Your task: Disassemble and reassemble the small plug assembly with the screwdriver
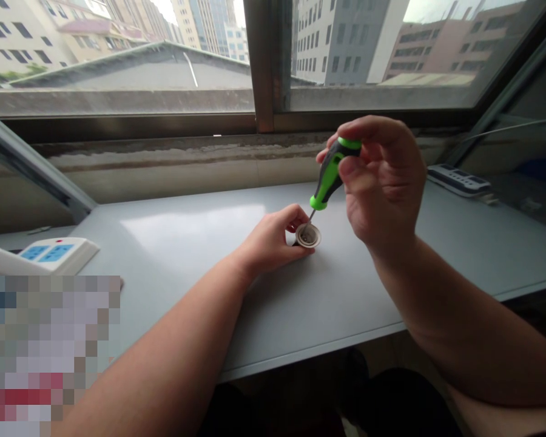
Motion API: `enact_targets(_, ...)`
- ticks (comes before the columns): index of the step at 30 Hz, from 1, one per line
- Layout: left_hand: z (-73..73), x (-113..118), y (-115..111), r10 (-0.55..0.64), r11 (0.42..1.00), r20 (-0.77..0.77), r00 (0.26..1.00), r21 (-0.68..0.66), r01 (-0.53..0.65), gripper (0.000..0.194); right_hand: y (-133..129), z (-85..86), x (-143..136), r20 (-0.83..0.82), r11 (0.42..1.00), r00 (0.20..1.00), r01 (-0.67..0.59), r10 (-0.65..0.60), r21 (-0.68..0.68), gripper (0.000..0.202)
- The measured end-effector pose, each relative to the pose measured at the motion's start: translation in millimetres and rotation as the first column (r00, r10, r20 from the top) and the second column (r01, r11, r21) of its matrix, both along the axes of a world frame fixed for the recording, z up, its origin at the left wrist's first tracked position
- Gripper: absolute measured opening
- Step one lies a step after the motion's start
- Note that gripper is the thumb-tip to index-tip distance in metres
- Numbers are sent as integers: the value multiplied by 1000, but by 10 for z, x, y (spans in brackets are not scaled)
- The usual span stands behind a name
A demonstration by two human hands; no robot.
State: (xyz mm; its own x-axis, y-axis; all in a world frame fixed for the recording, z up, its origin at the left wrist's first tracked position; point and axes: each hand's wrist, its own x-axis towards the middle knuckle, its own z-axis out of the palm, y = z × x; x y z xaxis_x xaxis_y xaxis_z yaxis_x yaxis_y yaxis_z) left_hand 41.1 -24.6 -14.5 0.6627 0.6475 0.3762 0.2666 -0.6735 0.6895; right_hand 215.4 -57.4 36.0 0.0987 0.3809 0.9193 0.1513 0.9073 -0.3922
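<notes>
My right hand (384, 182) grips a green and black screwdriver (330, 176) by its handle, tilted with the shaft pointing down and to the left. The shaft's lower end goes into the open mouth of a small round whitish socket-like piece (308, 236). Whether the tip meets a screw inside is too small to tell. Around that piece, my left hand (275, 240) is closed, steadying it on the white table (186, 255). The piece's lower part is hidden by my fingers and shadow.
At the left stands a white power strip (59, 255) with blue sockets, and a blurred-out item (40, 352) lies in front of it. Another power strip (458, 180) is at the back right. Behind the table are a wall ledge and a window (118, 73). The table's front edge (318, 352) runs below my arms.
</notes>
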Motion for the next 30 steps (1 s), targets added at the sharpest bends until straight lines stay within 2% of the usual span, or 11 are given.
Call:
enact_targets(3, -7, -5, 6, -9, 1000, -9, 1000, 2, 9, 32, -18, 4, 2, -16, 1000, 1000, 14, -14, -19, 28)
enact_targets(6, -7, -7, 5, -4, 1000, -10, 1000, 8, 4, 32, -33, 23, 4, -28, 997, 997, 70, -70, 11, 24)
enact_targets(9, -12, -5, 6, -3, 1000, 0, 1000, -3, 3, 32, -23, 31, 19, -57, 999, 997, -46, 47, 22, 17)
enact_targets(11, -19, -5, 12, -17, 1000, 6, 1000, -16, 17, 33, -10, 27, 33, -69, 996, 994, -84, 84, 2, 20)
enact_targets(15, -31, -9, 28, -27, 999, 12, 1000, -36, 28, 31, 19, 19, 55, -38, 996, 996, 83, -81, 37, 22)
enact_targets(16, -32, -9, 30, -25, 999, 12, 1000, -40, 26, 32, 25, 18, 59, -27, 996, 997, 78, -76, 53, 22)
enact_targets(20, -33, -7, 29, -28, 999, 23, 999, -41, 29, 32, 20, 19, 63, -9, 994, 994, -108, 108, 17, 20)
enact_targets(25, -24, -5, 17, -27, 999, 14, 1000, -36, 27, 31, -11, 11, 46, 17, 999, 999, 40, -41, 27, 24)
enact_targets(28, -20, -7, 13, -27, 998, 15, 1000, -48, 28, 32, 0, 0, 44, 3, 999, 1000, -26, 26, -21, 18)
enact_targets(30, -17, -7, 13, -33, 998, 16, 999, -58, 33, 31, 19, -5, 43, -19, 996, 996, -89, 89, -5, 19)
